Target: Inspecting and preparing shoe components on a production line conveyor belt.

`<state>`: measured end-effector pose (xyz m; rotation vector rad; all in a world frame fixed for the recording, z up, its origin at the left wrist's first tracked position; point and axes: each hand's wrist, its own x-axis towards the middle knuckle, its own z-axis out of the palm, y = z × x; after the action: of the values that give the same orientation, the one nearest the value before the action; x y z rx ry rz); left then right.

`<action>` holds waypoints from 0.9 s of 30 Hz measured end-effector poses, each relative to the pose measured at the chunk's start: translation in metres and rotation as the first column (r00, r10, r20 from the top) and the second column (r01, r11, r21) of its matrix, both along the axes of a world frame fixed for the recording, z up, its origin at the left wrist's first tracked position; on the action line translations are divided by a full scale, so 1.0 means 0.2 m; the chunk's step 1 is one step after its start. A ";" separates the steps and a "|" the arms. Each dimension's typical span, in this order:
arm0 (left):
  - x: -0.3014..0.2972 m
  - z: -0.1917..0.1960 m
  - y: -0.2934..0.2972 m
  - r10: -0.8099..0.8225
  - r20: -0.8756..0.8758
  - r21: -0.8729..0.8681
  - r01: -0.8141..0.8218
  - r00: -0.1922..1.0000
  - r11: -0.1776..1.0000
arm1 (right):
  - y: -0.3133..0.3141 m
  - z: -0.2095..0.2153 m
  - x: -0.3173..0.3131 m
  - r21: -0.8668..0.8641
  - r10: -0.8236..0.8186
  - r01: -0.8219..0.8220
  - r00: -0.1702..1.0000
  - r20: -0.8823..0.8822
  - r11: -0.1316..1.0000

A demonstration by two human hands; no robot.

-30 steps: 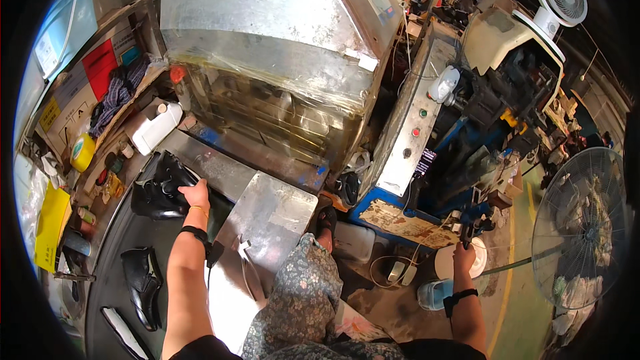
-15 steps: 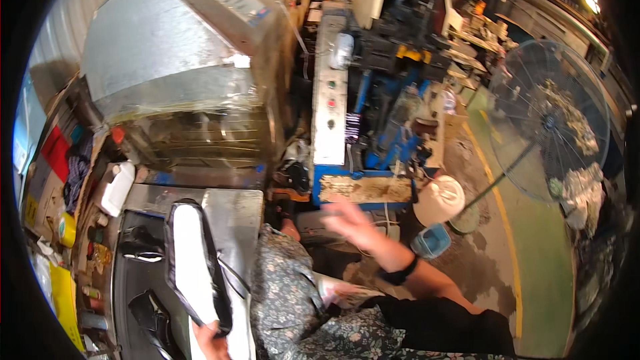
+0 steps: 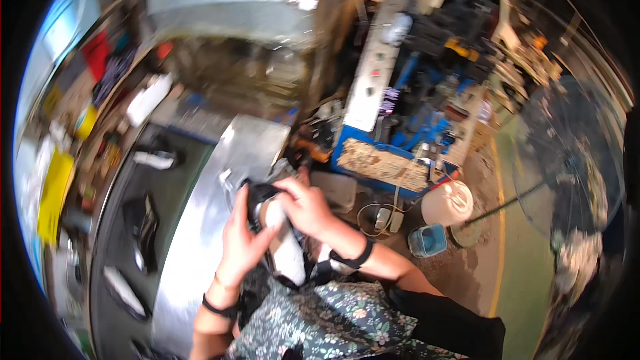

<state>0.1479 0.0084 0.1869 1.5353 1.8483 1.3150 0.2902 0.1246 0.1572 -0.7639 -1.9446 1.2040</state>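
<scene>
In front of my apron I hold a black shoe upper (image 3: 288, 257) with its white underside turned up. My left hand (image 3: 241, 237) grips its left side near the far end, with the thumb laid across the white underside. From the right, my right hand (image 3: 308, 208) closes over the same far end. My palms and fingers partly hide that end, and the picture is blurred there. Close on the left is a bare metal plate (image 3: 193, 243). Beyond it, dark shoe pieces (image 3: 143, 230) with white undersides lie on a black conveyor belt (image 3: 170, 190).
A large metal housing (image 3: 227, 0) stands over the far end of the belt. Ahead to the right is a blue-framed machine (image 3: 407, 140). A cream bucket (image 3: 448, 202), a blue basin (image 3: 427, 241) and a big fan (image 3: 567, 160) stand right. Cluttered shelving (image 3: 100, 153) runs along the left.
The shoe upper has come from over the belt and plate to in front of my apron. My right hand has moved in and joined the left on it. The view has shifted.
</scene>
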 end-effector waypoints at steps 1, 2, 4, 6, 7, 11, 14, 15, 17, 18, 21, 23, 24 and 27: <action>0.00 0.01 0.00 0.043 -0.023 0.041 -0.042 0.999 0.998 | -0.01 0.01 0.03 0.198 0.007 -0.006 1.000 -0.002 0.980; -0.02 0.01 0.01 0.031 -0.049 0.070 -0.028 0.998 0.997 | -0.01 0.00 0.05 0.287 -0.009 -0.001 0.999 0.033 0.958; -0.02 -0.01 0.00 0.019 -0.132 0.053 -0.012 0.991 0.999 | -0.03 -0.06 0.09 0.236 -0.051 0.041 0.998 0.037 0.971; -0.02 -0.05 0.02 0.025 -0.125 0.036 -0.021 0.992 0.999 | -0.09 -0.16 0.11 -0.009 -0.054 0.053 0.997 -0.054 0.999; -0.03 -0.07 0.05 0.026 -0.117 0.050 -0.021 0.993 0.999 | -0.13 -0.20 0.11 -0.203 -0.093 0.068 0.989 -0.116 0.977; -0.08 -0.10 0.20 -0.101 -0.253 0.154 0.143 0.962 0.978 | -0.20 -0.19 0.16 -0.461 -0.072 0.181 0.967 0.245 0.869; -0.10 -0.10 0.29 -0.255 0.292 0.065 0.247 0.922 0.967 | 0.03 -0.05 0.22 -0.425 -0.126 -0.004 0.952 -0.277 0.905; -0.08 -0.11 0.29 -0.165 0.509 -0.013 0.199 0.845 0.980 | 0.10 -0.01 0.23 -0.495 -0.118 -0.344 0.715 -0.689 0.798; -0.02 -0.14 0.26 -0.261 0.162 0.150 0.237 0.952 0.960 | 0.10 -0.02 0.23 -0.219 -0.036 -0.010 0.978 -0.205 0.976; 0.00 -0.16 0.25 -0.184 0.077 0.181 0.168 0.980 0.969 | 0.05 -0.05 0.21 -0.262 -0.074 0.006 0.966 -0.249 0.965; 0.00 -0.20 0.29 -0.069 0.019 0.202 0.064 0.997 0.977 | -0.16 -0.20 0.18 -0.284 -0.122 0.021 0.931 -0.343 0.959; -0.01 -0.21 0.33 -0.018 0.149 0.133 -0.002 0.989 0.991 | -0.24 -0.28 0.17 -0.133 -0.010 -0.028 0.960 -0.281 0.991; -0.01 -0.21 0.35 0.034 0.193 0.054 -0.045 0.981 0.998 | -0.23 -0.29 0.20 -0.086 0.008 -0.004 0.999 0.046 0.996; 0.00 -0.18 0.38 0.058 0.396 -0.046 -0.044 0.916 0.998 | -0.08 -0.28 0.25 -0.537 0.037 -0.143 0.978 -0.203 0.831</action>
<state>0.1480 0.0840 0.1517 1.1027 1.6480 1.4797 0.3409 0.1081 0.1018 -0.8095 -1.4970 1.8673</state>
